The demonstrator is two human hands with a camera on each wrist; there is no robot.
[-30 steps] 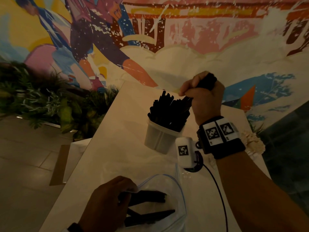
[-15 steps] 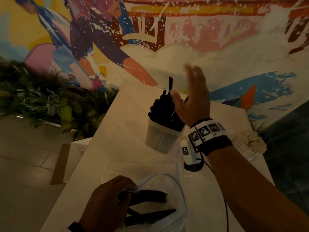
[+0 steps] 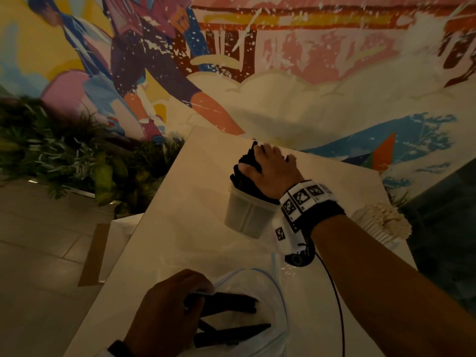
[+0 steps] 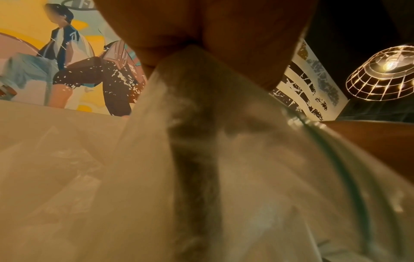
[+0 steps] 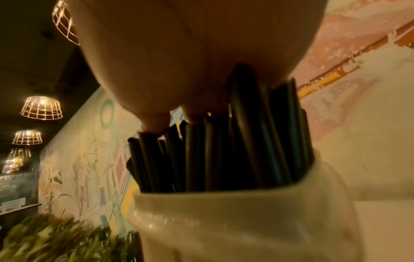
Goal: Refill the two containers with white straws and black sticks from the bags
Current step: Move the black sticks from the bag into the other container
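A translucent plastic container (image 3: 247, 215) stands mid-table, packed with upright black sticks (image 3: 242, 173). My right hand (image 3: 270, 161) lies flat on the stick tops with straight fingers. The right wrist view shows the palm (image 5: 156, 62) pressing down on the black sticks (image 5: 224, 150) in the container (image 5: 246, 221). At the near edge my left hand (image 3: 167, 313) pinches the mouth of a clear zip bag (image 3: 273, 300) that holds a few more black sticks (image 3: 231, 305). The left wrist view shows my fingers (image 4: 201, 35) gripping the gathered bag (image 4: 246, 159). White straws (image 3: 383, 225) bristle at the table's right edge.
The pale table (image 3: 180, 228) runs away from me toward a painted mural wall. Green plants (image 3: 64, 161) line the floor to the left. A second clear bag (image 3: 291, 266) lies crumpled under my right wrist. A cardboard piece (image 3: 92, 253) lies on the floor.
My right hand gripped a bundle of black sticks over the container, let them go with fingers spread, and has now dropped flat onto the stick tops. The left hand has stayed on the bag.
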